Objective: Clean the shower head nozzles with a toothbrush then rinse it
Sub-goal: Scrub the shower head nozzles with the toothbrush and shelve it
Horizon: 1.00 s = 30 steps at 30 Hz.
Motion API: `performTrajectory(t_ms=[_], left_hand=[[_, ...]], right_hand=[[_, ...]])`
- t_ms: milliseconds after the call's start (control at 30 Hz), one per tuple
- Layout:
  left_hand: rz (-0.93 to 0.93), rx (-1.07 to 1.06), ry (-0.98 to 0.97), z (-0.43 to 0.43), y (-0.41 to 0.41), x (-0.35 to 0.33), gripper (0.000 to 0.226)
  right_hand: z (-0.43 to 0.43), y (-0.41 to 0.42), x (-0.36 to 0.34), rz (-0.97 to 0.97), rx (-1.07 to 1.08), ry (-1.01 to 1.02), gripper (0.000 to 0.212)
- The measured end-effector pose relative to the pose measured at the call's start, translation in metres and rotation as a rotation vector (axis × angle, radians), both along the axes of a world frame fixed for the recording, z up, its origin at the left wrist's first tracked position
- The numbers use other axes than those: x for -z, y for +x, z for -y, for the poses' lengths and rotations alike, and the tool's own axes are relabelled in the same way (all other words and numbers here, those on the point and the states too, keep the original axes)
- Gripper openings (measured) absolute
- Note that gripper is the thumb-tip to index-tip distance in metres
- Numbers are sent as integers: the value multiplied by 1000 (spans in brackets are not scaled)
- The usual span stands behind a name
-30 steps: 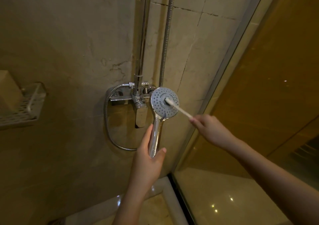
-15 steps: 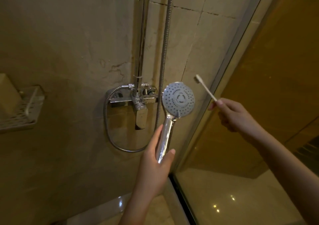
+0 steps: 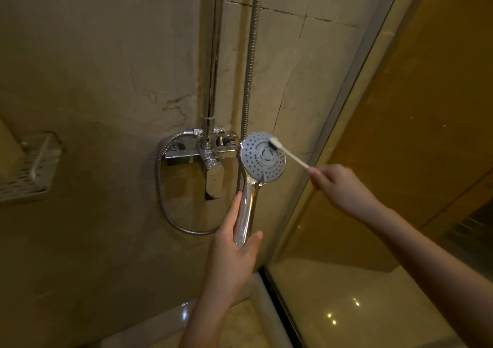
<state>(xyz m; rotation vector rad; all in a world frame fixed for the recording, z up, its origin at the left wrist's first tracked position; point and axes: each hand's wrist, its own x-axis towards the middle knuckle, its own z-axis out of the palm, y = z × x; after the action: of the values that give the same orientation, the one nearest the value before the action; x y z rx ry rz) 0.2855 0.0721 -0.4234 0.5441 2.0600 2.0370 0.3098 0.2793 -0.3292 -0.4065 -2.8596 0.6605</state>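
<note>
My left hand (image 3: pixel 232 251) grips the chrome handle of the shower head (image 3: pixel 262 159) and holds it upright, its round grey nozzle face turned toward me. My right hand (image 3: pixel 338 186) pinches the end of a white toothbrush (image 3: pixel 289 154). The brush's bristle end lies against the upper right part of the nozzle face.
A chrome mixer tap (image 3: pixel 206 155) with a lever sits on the tiled wall just left of the shower head, with a metal hose (image 3: pixel 161 195) looping below it. A riser pipe (image 3: pixel 212 54) runs up. A perforated wall shelf (image 3: pixel 25 174) is at left. A glass partition (image 3: pixel 346 107) stands at right.
The toothbrush left the nozzle face, lifted up and right, and has now come back onto its upper right part. The shower head shifted slightly right.
</note>
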Motion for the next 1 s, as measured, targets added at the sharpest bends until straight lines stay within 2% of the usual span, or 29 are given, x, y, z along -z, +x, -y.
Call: performTrajectory(t_ms=[167,300,433,600,700,800,933,1000], left_hand=[[-10,-19,-23,6,1,2,77],[-14,-3,-37,3,-1,3,78],[-50,-5,-39,2,1,3,79],[-44,39,-50,-7,8,3,77],[-30,47,-35,-10,10,2,78],[-30,69,-49,-14,11,1,78],[-36,72,-66,-17,15,-3,79],[-53,84,-68,-20,13,-5,77]], right_hand=[[12,-1,13,81,-52,47,40],[3,-6,5,13,32,-54,38],[14,2,16,67,-51,-4,38],[-8,4,4,-46,17,-45,39],[-8,13,7,-6,-2,19,40],[-22,18,2,-49,72,1,39],[-15,30,15,38,2,20,38],[-22,32,11,-2,33,3,38]])
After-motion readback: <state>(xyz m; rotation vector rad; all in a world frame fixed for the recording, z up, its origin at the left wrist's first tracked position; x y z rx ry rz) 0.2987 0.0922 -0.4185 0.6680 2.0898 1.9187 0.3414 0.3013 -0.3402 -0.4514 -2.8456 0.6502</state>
